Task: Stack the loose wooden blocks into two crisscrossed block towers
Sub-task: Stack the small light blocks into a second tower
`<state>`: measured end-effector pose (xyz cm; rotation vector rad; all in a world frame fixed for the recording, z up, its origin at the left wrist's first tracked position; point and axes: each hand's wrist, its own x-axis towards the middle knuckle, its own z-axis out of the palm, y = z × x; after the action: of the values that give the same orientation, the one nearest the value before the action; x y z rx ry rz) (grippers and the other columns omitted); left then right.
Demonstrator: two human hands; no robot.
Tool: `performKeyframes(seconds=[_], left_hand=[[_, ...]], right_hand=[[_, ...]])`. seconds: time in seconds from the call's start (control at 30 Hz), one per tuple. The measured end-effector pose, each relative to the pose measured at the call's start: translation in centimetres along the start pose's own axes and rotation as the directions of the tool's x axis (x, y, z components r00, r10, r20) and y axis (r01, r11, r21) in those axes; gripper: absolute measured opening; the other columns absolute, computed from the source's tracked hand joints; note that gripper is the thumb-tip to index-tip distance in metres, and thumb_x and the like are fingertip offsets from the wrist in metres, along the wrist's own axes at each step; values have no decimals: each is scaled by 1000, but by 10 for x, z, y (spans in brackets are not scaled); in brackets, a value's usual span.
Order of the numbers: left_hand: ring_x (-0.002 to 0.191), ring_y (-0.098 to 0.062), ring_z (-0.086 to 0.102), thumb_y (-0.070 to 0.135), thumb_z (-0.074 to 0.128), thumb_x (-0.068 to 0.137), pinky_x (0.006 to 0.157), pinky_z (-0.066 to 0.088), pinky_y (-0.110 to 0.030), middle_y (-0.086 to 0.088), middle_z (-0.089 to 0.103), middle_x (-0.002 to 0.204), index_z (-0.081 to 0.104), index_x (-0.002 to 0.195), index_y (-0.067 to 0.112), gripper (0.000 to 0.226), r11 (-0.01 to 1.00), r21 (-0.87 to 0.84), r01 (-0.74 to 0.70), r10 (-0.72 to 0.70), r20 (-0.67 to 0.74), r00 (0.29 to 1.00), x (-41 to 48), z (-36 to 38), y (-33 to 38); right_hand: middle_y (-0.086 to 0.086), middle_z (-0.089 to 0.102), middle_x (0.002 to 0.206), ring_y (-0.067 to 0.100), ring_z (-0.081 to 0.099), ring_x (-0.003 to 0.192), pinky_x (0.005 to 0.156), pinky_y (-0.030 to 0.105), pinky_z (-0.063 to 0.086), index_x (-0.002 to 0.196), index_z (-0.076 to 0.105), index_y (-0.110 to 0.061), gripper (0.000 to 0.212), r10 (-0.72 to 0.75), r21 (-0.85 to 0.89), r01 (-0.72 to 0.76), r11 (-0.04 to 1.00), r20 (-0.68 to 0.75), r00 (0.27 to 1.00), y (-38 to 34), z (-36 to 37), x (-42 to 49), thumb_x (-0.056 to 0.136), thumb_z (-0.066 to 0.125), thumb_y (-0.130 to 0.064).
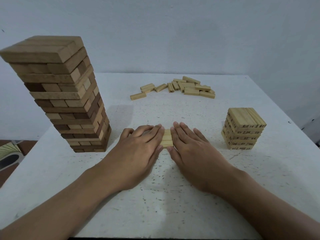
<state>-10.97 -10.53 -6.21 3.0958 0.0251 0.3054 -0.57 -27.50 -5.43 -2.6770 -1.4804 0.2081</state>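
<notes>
A flat row of pale wooden blocks point(167, 138) lies side by side on the table between my hands. My left hand point(138, 149) presses against the row's left side with straight fingers. My right hand point(194, 149) presses its right side the same way. A heap of loose pale blocks point(181, 88) lies at the back of the table. A short crisscrossed tower of numbered pale blocks point(243, 129) stands on the right. A tall crisscrossed tower of darker blocks point(60, 94) stands on the left.
The white speckled table point(155, 196) ends at a pale wall behind. Its left edge runs close beside the tall tower, with floor showing below point(10, 153).
</notes>
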Motion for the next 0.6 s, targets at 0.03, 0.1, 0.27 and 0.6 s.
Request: performKeyframes(seconds=[0.03,0.1,0.27,0.6], left_hand=[[144,-9,31,45,16,107,106,30,-34,8,41,158,35,157,19,59,1000,8,2,-2,-1,1000,0,0,0],[142,-12,37,43,18,107,105,37,-37,5,46,156,39,154,16,58,1000,23,6,-6,-1,1000,0,0,2],[139,-16,41,41,20,107,100,40,-38,0,49,154,42,152,12,58,999,36,1,-1,-6,1000,1,1,2],[139,-17,40,41,19,107,101,37,-39,0,48,154,42,152,11,58,999,36,-2,2,-9,1000,1,3,1]], right_hand=[[1,-15,168,12,-19,153,125,35,-7,159,-9,-17,87,-10,2,10,1000,6,1000,2,-1,0,83,-21,-57],[0,-15,168,10,-20,152,125,33,-9,160,-8,-17,76,-29,12,29,1000,33,999,7,-3,0,95,-10,-56],[10,-13,168,20,-17,154,122,37,-10,159,-8,-10,85,-56,-71,58,996,30,998,7,-1,-1,85,-23,-50],[11,-18,167,22,-21,153,122,40,-12,157,-13,-9,93,-36,-98,39,994,36,999,1,1,1,80,-36,-54]])
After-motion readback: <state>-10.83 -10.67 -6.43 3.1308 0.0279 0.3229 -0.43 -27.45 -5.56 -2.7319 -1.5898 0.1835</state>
